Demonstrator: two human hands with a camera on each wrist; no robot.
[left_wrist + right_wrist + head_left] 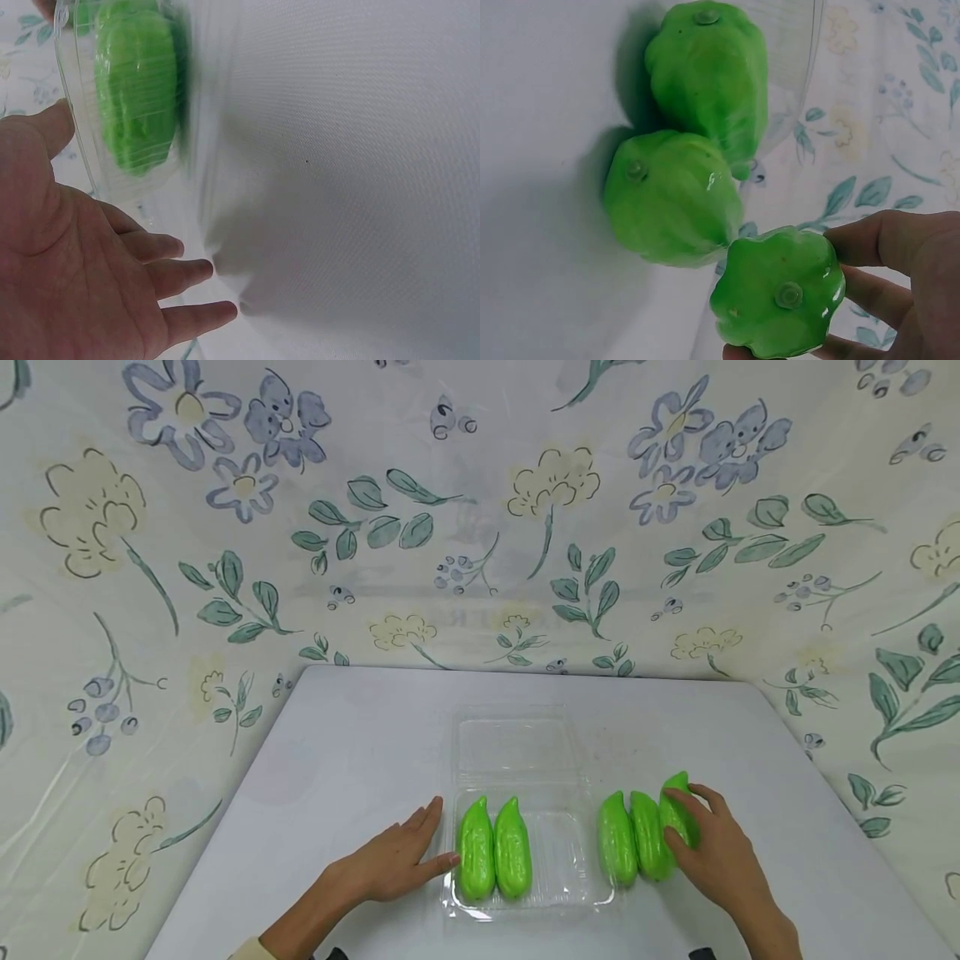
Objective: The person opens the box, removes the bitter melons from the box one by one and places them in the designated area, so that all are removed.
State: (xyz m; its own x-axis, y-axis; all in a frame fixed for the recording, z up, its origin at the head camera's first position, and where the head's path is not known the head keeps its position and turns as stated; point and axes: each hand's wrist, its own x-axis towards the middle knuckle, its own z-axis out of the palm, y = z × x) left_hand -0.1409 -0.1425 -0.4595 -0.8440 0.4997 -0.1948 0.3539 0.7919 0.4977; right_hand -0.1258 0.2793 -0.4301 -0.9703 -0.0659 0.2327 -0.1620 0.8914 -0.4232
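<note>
Fingers (693,806) pinch green gourd (677,814), pointing away.

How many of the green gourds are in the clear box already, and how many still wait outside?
Two gourds already lie side by side in the clear box. The right hand grips a third gourd, raised slightly. Two more gourds wait on the table. The left hand rests flat against the box's left edge.
</note>
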